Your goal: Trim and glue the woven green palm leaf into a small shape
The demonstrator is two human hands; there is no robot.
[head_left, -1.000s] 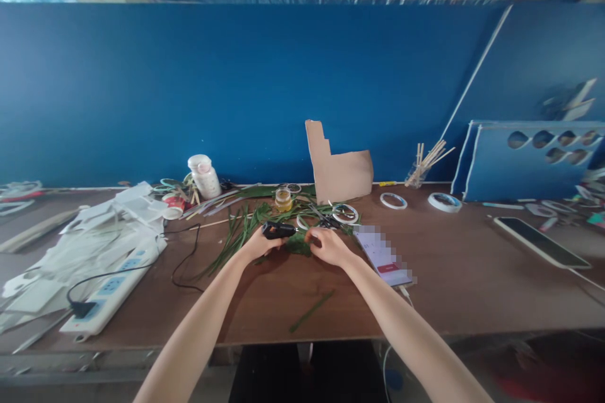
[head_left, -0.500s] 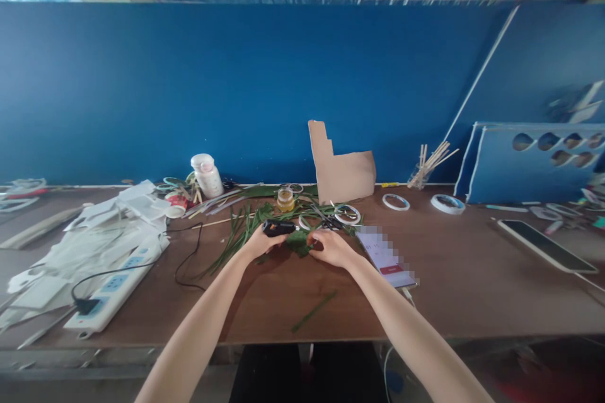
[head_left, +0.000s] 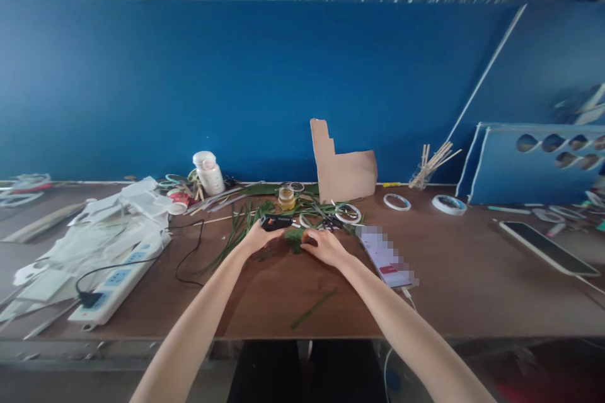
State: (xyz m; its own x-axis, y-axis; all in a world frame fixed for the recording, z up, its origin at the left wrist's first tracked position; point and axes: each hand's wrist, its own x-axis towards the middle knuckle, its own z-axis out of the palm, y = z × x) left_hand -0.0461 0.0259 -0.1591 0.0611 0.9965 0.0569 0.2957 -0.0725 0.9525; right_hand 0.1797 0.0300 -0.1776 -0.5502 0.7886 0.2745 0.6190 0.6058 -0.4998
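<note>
At the middle of the table (head_left: 265,308), our left hand (head_left: 258,239) grasps a glue gun (head_left: 275,222); our right hand (head_left: 325,246) pinches a green leaf (head_left: 293,241) near its tip, between both hands; we seem to be gluing, so the next move likely calls for steadiness

Glue gun (head_left: 276,222) in left hand (head_left: 256,239), leaf piece (head_left: 294,240) in right hand (head_left: 326,245)

The left fingers wrap the black glue gun, its nozzle pointing right, over the greenery. The right fingers pinch the green leaf piece at its right edge; whether the nozzle touches it is too small to tell. Behind, an amber jar (head_left: 286,199) stands among green strips (head_left: 231,240) on the brown bench (head_left: 359,318). A cardboard cutout (head_left: 350,175) leans against the blue panel (head_left: 265,88). To the left, a power strip (head_left: 123,278) lies beside white scraps (head_left: 89,242); one loose green strip (head_left: 312,309) lies near the front edge.
</note>
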